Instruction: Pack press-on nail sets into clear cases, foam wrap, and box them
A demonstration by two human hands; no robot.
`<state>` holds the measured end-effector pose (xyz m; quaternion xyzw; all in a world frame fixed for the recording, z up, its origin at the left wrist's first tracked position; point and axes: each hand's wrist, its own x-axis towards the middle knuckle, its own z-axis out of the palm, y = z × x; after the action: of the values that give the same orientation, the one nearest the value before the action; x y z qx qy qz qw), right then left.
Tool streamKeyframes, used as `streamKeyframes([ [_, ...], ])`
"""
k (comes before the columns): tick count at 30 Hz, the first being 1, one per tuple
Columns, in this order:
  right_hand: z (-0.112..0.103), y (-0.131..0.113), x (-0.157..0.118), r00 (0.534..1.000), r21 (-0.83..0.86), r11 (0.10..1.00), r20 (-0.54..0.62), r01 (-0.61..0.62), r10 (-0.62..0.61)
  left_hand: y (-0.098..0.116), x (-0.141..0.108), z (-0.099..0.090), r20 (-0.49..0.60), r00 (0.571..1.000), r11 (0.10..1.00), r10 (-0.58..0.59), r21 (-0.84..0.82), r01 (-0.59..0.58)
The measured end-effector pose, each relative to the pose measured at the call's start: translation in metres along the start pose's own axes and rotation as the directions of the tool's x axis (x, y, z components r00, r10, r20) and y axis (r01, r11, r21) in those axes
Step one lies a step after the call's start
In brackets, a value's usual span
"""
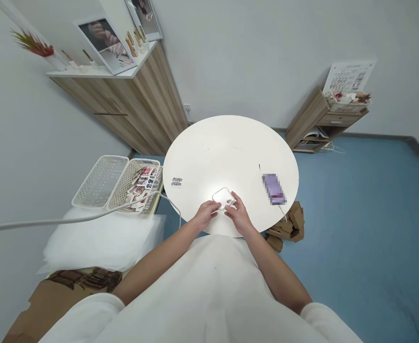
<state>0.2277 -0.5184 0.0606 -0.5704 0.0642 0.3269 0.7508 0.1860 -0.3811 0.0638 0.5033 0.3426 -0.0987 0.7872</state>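
A small clear case [222, 194] with a pale rim is held between my two hands, just above the near part of the round white table [227, 147]. My left hand [207, 212] pinches its left near corner between thumb and fingers. My right hand [238, 214] grips the right side, the thumb over the near edge and a finger along the far right corner. A few small dark reddish pieces show in the case beside my right thumb; their exact shape is too small to tell. On the table's left side lies a small card [176, 182] with rows of dark nail-like pieces.
A blurred purple phone [274, 189] with a cable lies on the table's right. White baskets [134, 186], one filled with cards, stand at the left. A white cable [88, 218] crosses the left side. Cardboard [290, 226] sits below the table's right edge.
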Motion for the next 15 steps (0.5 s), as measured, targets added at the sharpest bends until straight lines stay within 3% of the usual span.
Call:
streamKeyframes([
  [4, -0.017, -0.002, 0.015, 0.999, -0.017, 0.999, -0.018, 0.039, -0.040, -0.012, 0.003, 0.013, -0.021, 1.000, 0.976, -0.020, 0.216, 0.024],
  [9, -0.042, -0.006, 0.031, 0.999, -0.023, 0.999, 0.019, -0.038, 0.039, -0.008, 0.011, 0.011, -0.219, 0.971, 0.963, 0.097, 0.266, -0.036],
  [15, -0.060, -0.018, 0.034, 0.974, -0.117, 0.990, 0.202, -0.084, 0.106, 0.007, 0.027, 0.006, -0.012, 0.980, 0.918, 0.198, 0.352, -0.181],
])
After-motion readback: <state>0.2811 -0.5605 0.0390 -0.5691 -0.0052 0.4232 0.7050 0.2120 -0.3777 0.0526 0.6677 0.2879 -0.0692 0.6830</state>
